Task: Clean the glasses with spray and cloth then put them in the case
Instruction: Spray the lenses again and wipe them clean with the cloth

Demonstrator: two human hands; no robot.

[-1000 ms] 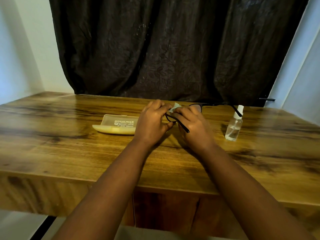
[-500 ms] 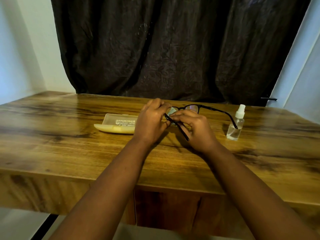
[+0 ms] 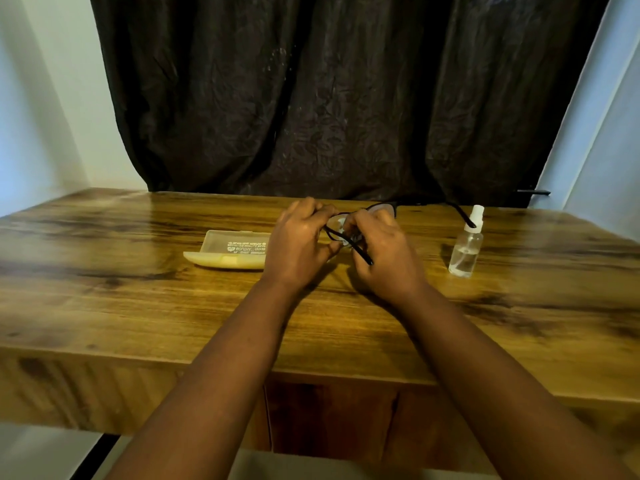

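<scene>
Above the wooden table [image 3: 138,306], both hands hold black-framed glasses [image 3: 381,210]. The left hand [image 3: 298,244] pinches the frame; the right hand [image 3: 384,258] pinches a pale cloth [image 3: 337,224] against one lens. Light and fragile, the glasses are probably safest gripped by the rim. An open case [image 3: 228,252] lies left, a spray bottle [image 3: 465,249] right.

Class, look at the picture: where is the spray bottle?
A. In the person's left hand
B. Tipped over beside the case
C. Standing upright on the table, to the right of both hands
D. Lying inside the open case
C: the spray bottle stands upright on the table, untouched, right of the right hand.
</scene>
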